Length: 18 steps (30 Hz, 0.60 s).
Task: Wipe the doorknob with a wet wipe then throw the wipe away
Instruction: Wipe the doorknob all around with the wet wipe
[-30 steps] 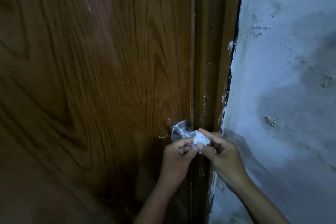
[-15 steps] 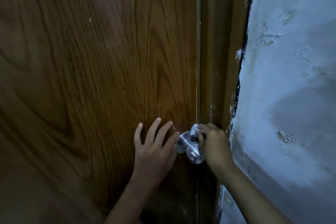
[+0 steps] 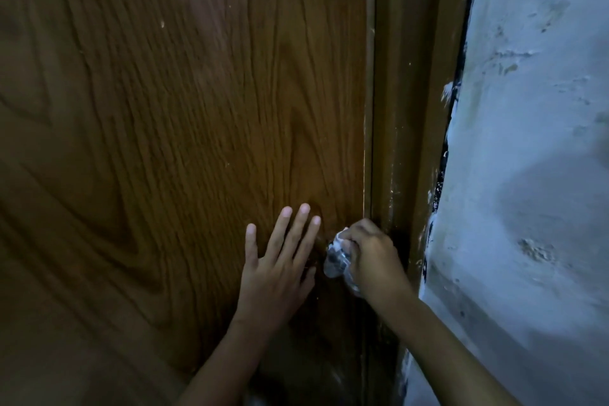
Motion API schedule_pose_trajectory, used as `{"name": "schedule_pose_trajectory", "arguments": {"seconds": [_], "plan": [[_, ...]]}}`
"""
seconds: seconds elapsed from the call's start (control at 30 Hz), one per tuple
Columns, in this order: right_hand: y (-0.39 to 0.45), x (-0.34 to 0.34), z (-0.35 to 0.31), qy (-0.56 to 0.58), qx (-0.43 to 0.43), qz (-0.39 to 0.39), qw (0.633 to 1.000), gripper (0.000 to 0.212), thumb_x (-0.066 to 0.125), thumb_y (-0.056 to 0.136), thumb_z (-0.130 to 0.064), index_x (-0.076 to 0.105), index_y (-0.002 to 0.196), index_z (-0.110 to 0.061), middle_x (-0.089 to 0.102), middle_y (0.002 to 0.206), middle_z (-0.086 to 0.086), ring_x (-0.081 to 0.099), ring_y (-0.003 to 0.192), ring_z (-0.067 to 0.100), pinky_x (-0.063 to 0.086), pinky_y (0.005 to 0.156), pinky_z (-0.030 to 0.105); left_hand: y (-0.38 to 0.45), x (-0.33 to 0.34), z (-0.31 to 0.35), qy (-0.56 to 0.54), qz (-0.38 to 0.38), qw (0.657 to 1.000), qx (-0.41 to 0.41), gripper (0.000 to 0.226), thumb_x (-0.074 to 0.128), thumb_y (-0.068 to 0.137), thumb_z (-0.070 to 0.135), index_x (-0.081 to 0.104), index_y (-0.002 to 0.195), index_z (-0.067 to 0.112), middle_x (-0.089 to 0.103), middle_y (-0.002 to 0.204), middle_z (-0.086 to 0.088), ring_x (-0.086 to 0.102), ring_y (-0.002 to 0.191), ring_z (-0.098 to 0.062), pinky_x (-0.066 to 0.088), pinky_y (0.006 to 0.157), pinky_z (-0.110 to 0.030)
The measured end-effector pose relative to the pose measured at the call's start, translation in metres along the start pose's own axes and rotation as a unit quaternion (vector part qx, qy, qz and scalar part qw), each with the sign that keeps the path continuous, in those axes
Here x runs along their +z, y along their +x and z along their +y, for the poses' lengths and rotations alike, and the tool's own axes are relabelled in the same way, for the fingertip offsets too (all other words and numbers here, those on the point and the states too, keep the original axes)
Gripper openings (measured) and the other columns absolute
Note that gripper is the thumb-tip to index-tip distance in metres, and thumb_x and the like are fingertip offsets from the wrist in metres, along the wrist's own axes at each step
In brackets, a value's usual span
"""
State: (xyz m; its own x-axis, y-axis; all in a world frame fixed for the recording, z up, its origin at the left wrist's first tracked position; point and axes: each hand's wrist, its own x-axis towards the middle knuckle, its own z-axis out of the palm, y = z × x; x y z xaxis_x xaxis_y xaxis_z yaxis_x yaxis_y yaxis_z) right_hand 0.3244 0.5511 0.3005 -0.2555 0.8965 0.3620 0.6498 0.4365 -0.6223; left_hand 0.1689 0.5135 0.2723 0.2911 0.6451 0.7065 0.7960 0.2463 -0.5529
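Note:
A shiny metal doorknob (image 3: pixel 333 263) sits near the right edge of a brown wood-grain door (image 3: pixel 184 128). My right hand (image 3: pixel 374 255) wraps over the knob from the right, pressing a white wet wipe (image 3: pixel 339 236) against it; only a small part of the wipe shows above the fingers, and most of the knob is covered. My left hand (image 3: pixel 280 265) lies flat on the door just left of the knob, fingers spread and pointing up, holding nothing.
A brown door frame (image 3: pixel 415 109) runs vertically right of the door. Beyond it stands a rough, pale blue-white plastered wall (image 3: pixel 534 175) with chipped patches. The scene is dim.
Both hands held the wipe beside the knob a second ago. Since then my left hand let go and flattened on the door, and my right hand closed the wipe over the knob.

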Motion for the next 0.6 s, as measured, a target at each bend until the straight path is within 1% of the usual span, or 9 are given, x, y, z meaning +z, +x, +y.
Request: {"name": "schedule_pose_trajectory", "arguments": {"seconds": [0.07,0.1,0.17,0.23,0.33,0.4,0.47,0.53,0.6], "plan": [[-0.002,0.001,0.001,-0.022,-0.036,-0.022,0.999,0.028,0.058,0.083,-0.001,0.061,0.109,-0.008,0.053,0.118,0.007,0.054,0.108,0.022,0.047,0.094,0.035,0.0,0.002,-0.001,0.016,0.002,1.0,0.005,0.08,0.04,0.079,0.055,0.015,0.146,0.019,-0.012,0.156,-0.013,-0.011,0.143,-0.028,-0.01,0.112,-0.055],[-0.001,-0.001,0.002,-0.022,-0.043,-0.023,0.999,0.029,0.058,0.081,0.002,0.061,0.108,-0.007,0.054,0.117,0.008,0.055,0.106,0.023,0.048,0.093,0.036,0.0,0.002,-0.001,0.021,0.005,1.0,0.007,0.077,0.037,0.081,0.054,0.014,0.146,0.019,-0.013,0.156,-0.013,-0.011,0.143,-0.027,-0.01,0.112,-0.055],[0.0,-0.006,0.004,-0.021,-0.034,-0.009,0.999,0.029,0.057,0.08,0.006,0.062,0.107,-0.004,0.055,0.114,0.009,0.057,0.103,0.024,0.048,0.091,0.034,0.0,0.002,-0.001,0.018,0.011,1.0,0.008,0.074,0.031,0.082,0.052,0.013,0.146,0.018,-0.014,0.155,-0.012,-0.012,0.143,-0.027,-0.01,0.113,-0.055],[0.003,-0.008,0.006,-0.027,-0.016,0.013,0.999,0.025,0.053,0.084,0.004,0.062,0.106,-0.003,0.055,0.113,0.01,0.057,0.101,0.025,0.048,0.087,0.032,0.0,0.002,-0.001,0.012,0.017,1.0,0.006,0.074,0.03,0.082,0.051,0.014,0.146,0.018,-0.014,0.155,-0.012,-0.012,0.143,-0.026,-0.01,0.113,-0.054],[0.005,-0.007,0.006,-0.056,-0.019,0.008,0.998,0.026,0.054,0.085,0.0,0.059,0.11,-0.004,0.053,0.119,0.009,0.055,0.106,0.025,0.046,0.088,0.03,0.001,0.002,-0.001,0.01,0.021,1.0,0.006,0.074,0.03,0.082,0.051,0.014,0.146,0.018,-0.014,0.155,-0.012,-0.012,0.143,-0.026,-0.011,0.113,-0.054],[0.003,-0.006,0.006,-0.084,-0.054,-0.011,0.995,0.031,0.056,0.083,-0.001,0.056,0.114,-0.006,0.051,0.121,0.008,0.051,0.109,0.023,0.042,0.089,0.027,0.0,0.003,0.0,0.014,0.022,1.0,0.006,0.074,0.03,0.082,0.052,0.013,0.146,0.018,-0.014,0.155,-0.012,-0.011,0.144,-0.027,-0.012,0.113,-0.054],[-0.001,-0.006,0.004,-0.104,-0.112,-0.042,0.987,0.034,0.054,0.084,-0.001,0.054,0.117,-0.009,0.048,0.122,0.007,0.046,0.112,0.022,0.039,0.087,0.026,0.0,0.003,0.0,0.022,0.019,1.0,0.01,0.076,0.032,0.082,0.054,0.012,0.146,0.018,-0.014,0.155,-0.013,-0.012,0.143,-0.027,-0.013,0.113,-0.055],[-0.006,-0.005,0.0,-0.142,-0.177,-0.071,0.971,0.038,0.052,0.085,-0.004,0.05,0.121,-0.014,0.043,0.125,0.004,0.04,0.115,0.018,0.036,0.085,0.024,0.001,0.002,0.0,0.03,0.018,0.999,0.014,0.079,0.034,0.081,0.056,0.01,0.146,0.018,-0.015,0.155,-0.014,-0.012,0.143,-0.028,-0.012,0.113,-0.055],[-0.008,-0.004,-0.001,-0.174,-0.208,-0.093,0.958,0.042,0.05,0.086,-0.003,0.047,0.125,-0.014,0.039,0.129,0.004,0.037,0.116,0.017,0.037,0.087,0.025,0.001,0.002,-0.001,0.032,0.018,0.999,0.015,0.082,0.035,0.08,0.057,0.008,0.146,0.017,-0.015,0.155,-0.015,-0.013,0.143,-0.028,-0.011,0.113,-0.055]]}}
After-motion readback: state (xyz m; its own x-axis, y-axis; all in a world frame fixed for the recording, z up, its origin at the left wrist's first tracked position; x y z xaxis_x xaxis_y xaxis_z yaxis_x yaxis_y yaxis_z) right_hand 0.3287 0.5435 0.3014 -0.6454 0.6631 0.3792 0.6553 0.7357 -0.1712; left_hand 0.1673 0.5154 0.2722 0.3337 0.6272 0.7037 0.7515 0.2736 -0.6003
